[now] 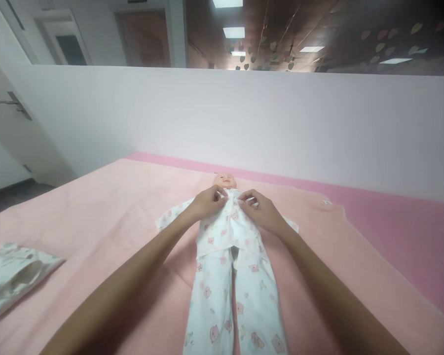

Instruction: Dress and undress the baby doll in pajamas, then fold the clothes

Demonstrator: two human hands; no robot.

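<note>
Head view. Nearest the camera: left forearm [126,276] and right forearm [329,281], entering low on either side of the doll [226,182] and converging towards its neck. Between them, trousers [210,301], white with pink animal prints, extend from the doll's waist towards the camera and pass out of frame; cannot tell whether the doll's legs are inside.

Doll lies face up, head away from the camera. Shirt [231,224], matching print, covers its torso; one sleeve [174,213] is spread out to the doll's left as seen, the other shows only partly past the right forearm.

Left hand [209,201]: on the shirt front just below the doll's chin, finger and thumb pinched on the fabric. Right hand [259,209]: opposite, also pinched on the shirt front, slightly lower. Hands near each other, not touching; shirt lies beneath and between them. Exact detail under fingertips too small to read.

Beneath the doll: peach blanket [133,212], with a small tag [327,202] near its edge, right of the doll. Pink sheet [403,236] shows beyond and right of the doll. Folded bundle [18,276], patterned, well left of the doll. White wall [244,118] behind the doll; door [22,128] far to its left.
</note>
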